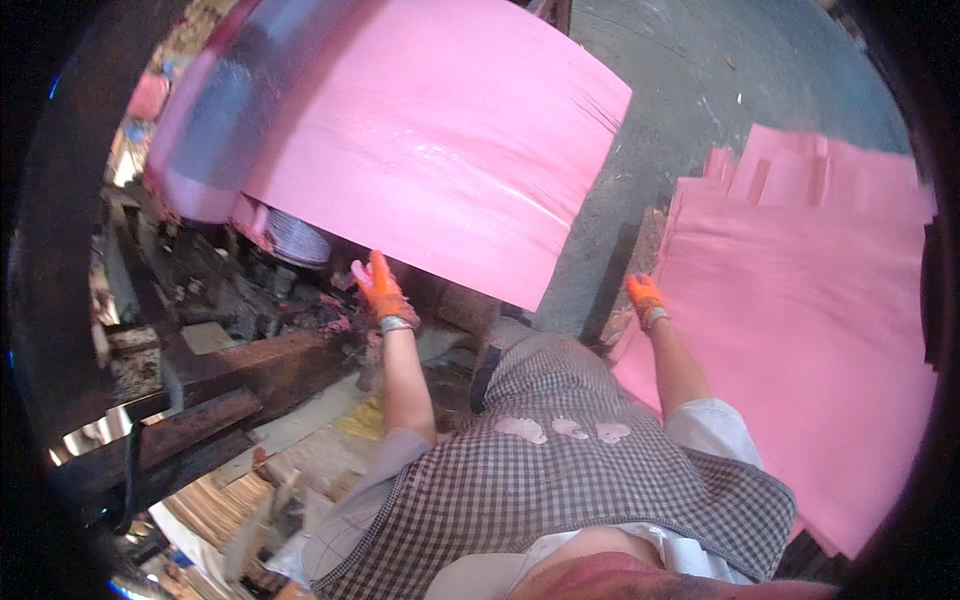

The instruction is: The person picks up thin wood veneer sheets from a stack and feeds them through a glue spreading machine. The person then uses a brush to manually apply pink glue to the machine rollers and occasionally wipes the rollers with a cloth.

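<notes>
My left hand (380, 288), in an orange glove, reaches up under the lower edge of a big glossy pink sheet (440, 130) that comes off a large roller. Its fingers are spread and near the sheet's underside; whether they touch it is hidden. My right hand (645, 298), also in an orange glove, rests with fingers extended at the near left edge of a stack of flat pink sheets (800, 300) on my right. Neither hand grips anything that I can see.
A rusty dark machine frame with beams (230, 380) stands at my left, cluttered with scraps. A grey concrete floor (680, 90) lies beyond the sheets. My checked apron (560, 460) fills the lower middle.
</notes>
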The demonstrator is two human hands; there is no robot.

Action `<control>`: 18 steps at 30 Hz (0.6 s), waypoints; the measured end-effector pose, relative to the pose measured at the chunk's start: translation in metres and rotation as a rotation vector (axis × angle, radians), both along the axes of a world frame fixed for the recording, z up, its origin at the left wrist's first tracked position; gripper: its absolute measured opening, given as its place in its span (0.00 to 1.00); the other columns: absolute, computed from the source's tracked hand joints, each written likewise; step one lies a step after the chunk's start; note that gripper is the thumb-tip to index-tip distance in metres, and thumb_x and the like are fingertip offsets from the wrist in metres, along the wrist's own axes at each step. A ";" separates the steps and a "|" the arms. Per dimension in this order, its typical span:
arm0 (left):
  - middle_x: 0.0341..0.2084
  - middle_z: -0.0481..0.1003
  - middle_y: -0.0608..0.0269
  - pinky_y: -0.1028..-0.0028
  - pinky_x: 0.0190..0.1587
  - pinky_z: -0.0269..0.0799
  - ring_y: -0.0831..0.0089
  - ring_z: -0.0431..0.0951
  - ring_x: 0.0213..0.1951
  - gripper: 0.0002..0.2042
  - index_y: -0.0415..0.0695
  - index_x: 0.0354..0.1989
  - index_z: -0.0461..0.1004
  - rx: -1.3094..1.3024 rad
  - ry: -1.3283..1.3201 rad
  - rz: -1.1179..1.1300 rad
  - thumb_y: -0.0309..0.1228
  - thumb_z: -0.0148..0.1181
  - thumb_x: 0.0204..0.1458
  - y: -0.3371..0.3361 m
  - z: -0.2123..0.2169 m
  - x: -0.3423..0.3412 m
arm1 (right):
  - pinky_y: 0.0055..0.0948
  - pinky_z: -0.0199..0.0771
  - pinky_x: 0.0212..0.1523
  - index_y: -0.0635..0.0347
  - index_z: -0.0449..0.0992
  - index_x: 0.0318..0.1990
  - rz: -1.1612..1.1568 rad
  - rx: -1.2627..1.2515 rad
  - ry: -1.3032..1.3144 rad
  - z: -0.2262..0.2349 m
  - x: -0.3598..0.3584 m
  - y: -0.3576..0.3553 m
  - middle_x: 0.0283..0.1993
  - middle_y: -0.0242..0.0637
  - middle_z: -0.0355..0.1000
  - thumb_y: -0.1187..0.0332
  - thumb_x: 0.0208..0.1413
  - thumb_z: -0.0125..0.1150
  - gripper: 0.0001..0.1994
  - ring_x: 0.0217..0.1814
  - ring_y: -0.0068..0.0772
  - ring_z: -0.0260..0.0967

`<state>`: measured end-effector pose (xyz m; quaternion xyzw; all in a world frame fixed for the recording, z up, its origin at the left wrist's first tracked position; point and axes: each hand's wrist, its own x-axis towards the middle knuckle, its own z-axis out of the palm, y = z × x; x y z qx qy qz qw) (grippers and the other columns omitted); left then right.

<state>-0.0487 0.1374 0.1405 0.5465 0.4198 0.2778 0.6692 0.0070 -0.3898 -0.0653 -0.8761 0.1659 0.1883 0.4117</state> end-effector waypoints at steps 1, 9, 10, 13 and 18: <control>0.66 0.58 0.51 0.68 0.64 0.57 0.66 0.60 0.65 0.40 0.40 0.72 0.46 -0.064 -0.034 0.021 0.43 0.63 0.60 0.016 -0.024 0.006 | 0.37 0.71 0.48 0.61 0.77 0.46 0.036 -0.094 -0.086 0.011 0.011 0.011 0.41 0.43 0.78 0.50 0.59 0.55 0.22 0.45 0.41 0.75; 0.73 0.50 0.52 0.63 0.72 0.44 0.62 0.51 0.72 0.45 0.43 0.75 0.41 -0.177 -0.017 0.101 0.46 0.63 0.58 0.074 -0.054 0.041 | 0.38 0.71 0.55 0.59 0.73 0.55 0.283 0.123 0.153 0.109 0.036 0.120 0.51 0.48 0.76 0.50 0.59 0.54 0.25 0.55 0.46 0.74; 0.73 0.50 0.53 0.63 0.73 0.42 0.62 0.51 0.72 0.45 0.43 0.75 0.41 -0.186 -0.011 0.099 0.47 0.63 0.58 0.079 -0.048 0.052 | 0.38 0.70 0.56 0.60 0.72 0.56 0.315 0.089 0.174 0.092 0.031 0.112 0.52 0.48 0.76 0.49 0.59 0.55 0.26 0.56 0.47 0.73; 0.68 0.60 0.56 0.59 0.69 0.55 0.60 0.62 0.67 0.40 0.44 0.72 0.49 -0.299 -0.173 0.008 0.50 0.60 0.58 0.101 -0.081 0.064 | 0.37 0.68 0.62 0.66 0.67 0.63 0.388 -0.021 0.207 0.039 0.011 0.088 0.59 0.48 0.74 0.47 0.58 0.56 0.34 0.63 0.46 0.70; 0.59 0.72 0.59 0.57 0.64 0.67 0.60 0.73 0.60 0.25 0.43 0.63 0.68 -0.806 -0.264 -0.310 0.47 0.51 0.64 0.058 -0.079 0.051 | 0.37 0.60 0.69 0.67 0.54 0.71 0.340 0.024 0.214 0.071 -0.025 0.101 0.68 0.57 0.62 0.46 0.50 0.65 0.47 0.71 0.49 0.61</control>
